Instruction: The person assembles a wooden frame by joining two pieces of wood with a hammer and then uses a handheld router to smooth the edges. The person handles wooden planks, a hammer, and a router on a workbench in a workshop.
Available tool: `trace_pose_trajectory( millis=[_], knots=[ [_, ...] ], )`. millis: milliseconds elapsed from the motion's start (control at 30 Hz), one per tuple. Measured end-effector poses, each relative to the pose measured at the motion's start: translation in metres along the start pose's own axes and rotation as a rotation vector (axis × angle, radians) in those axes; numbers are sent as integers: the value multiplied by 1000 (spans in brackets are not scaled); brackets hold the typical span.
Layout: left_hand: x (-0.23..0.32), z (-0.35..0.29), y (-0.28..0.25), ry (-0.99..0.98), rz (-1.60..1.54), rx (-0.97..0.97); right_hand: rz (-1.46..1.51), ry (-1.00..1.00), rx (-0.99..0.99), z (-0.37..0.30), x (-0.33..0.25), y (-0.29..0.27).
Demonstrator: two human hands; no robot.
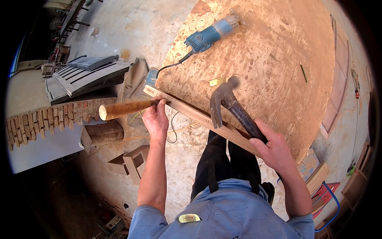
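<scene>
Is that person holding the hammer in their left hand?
No, the right hand holds the claw hammer, while the left hand grips a wooden-handled chisel.

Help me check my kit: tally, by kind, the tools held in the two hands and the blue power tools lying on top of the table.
Hammer, in the right hand: 1
Wooden-handled tool, in the left hand: 1
Blue power tool, on the table: 1
Total: 3
</scene>
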State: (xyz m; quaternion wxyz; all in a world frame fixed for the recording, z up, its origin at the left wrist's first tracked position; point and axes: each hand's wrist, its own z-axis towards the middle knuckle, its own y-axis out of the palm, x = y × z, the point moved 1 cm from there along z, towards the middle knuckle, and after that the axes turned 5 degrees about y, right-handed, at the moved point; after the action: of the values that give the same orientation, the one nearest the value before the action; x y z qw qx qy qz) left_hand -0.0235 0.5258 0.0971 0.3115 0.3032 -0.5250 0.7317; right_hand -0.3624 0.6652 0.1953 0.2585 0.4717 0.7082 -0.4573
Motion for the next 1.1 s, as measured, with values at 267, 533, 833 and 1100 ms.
trace_pose_trajectory(
  millis=[267,533,833,1100],
  knots=[
    [-6,-1,2,33,-72,19,-1,-2,-5,-1,5,3],
    [-9,-2,2,54,-118,17,-18,13,-13,-2,8,5],
    [-7,-1,2,72,-95,9,-17,44,-32,-2,8,5],
    [2,1,-1,69,21,-21,19,23,-74,6,-13,0]
  ],
)
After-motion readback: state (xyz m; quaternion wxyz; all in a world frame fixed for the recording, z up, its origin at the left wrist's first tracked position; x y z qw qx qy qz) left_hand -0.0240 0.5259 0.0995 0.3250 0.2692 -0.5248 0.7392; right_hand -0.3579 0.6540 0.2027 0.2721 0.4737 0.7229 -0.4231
